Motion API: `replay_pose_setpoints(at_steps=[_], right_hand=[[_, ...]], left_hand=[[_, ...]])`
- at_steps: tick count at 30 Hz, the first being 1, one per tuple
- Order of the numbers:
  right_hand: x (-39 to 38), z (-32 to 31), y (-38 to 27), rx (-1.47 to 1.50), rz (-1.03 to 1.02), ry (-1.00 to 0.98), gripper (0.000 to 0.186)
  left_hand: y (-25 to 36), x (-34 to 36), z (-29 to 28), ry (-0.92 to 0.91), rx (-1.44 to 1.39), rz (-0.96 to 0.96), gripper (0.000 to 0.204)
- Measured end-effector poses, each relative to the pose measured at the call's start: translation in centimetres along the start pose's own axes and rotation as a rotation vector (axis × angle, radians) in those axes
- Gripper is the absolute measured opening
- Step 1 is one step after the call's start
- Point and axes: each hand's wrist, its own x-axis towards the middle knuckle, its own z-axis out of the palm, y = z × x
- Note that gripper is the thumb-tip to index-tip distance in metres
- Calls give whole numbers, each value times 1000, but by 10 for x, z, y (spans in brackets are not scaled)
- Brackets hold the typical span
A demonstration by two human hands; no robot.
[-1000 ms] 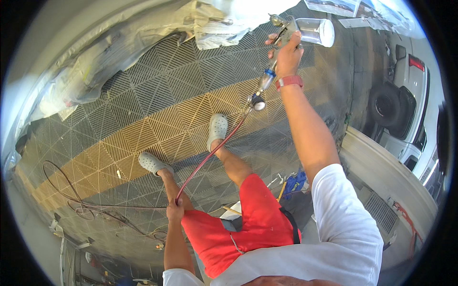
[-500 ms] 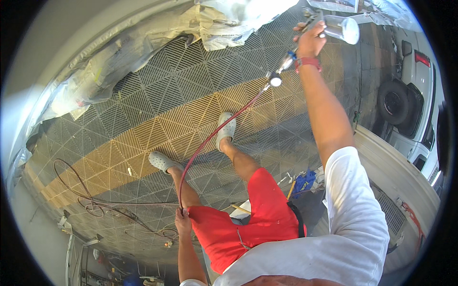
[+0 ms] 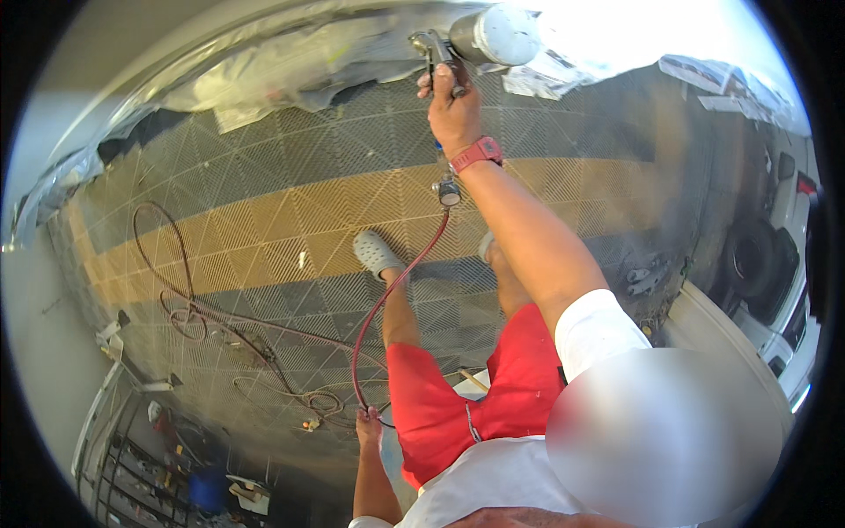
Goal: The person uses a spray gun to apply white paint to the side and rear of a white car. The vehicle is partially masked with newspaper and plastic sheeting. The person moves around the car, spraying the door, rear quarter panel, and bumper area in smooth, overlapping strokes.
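Observation:
Wrapped around the handle of a spray gun (image 3: 433,46) is my right hand (image 3: 454,113), stretched far forward with a red watch on its wrist. The gun's large paint cup (image 3: 503,37) sits to the right of the hand, close to a bright pale surface. A round gauge (image 3: 449,194) hangs under the handle, joined to a dark red air hose (image 3: 378,317). Low down beside my left thigh, my left hand (image 3: 369,426) is closed on that hose. From there the hose runs on in loose coils across the floor to the left.
Masking paper and plastic sheeting (image 3: 282,84) line the lower edge of the pale body in front. Grey and tan grid tiles (image 3: 264,229) cover the floor. A metal rack (image 3: 114,458) stands at lower left. A white vehicle with a spare wheel (image 3: 753,260) is at the right.
My right hand has swung left with the spray gun, bringing the cup toward the pale surface. My view and body have turned, and the left hand still holds the hose.

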Motion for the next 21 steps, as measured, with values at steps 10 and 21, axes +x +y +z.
replay_pose_setpoints(at_steps=[10,21], right_hand=[[-40,220,-49,131,-89,-179,42],[8,88,-74,133,8,-129,52]], left_hand=[[-34,-7,-59,39,-192,-140,25],[-32,5,-38,-16,-20,96,25]])
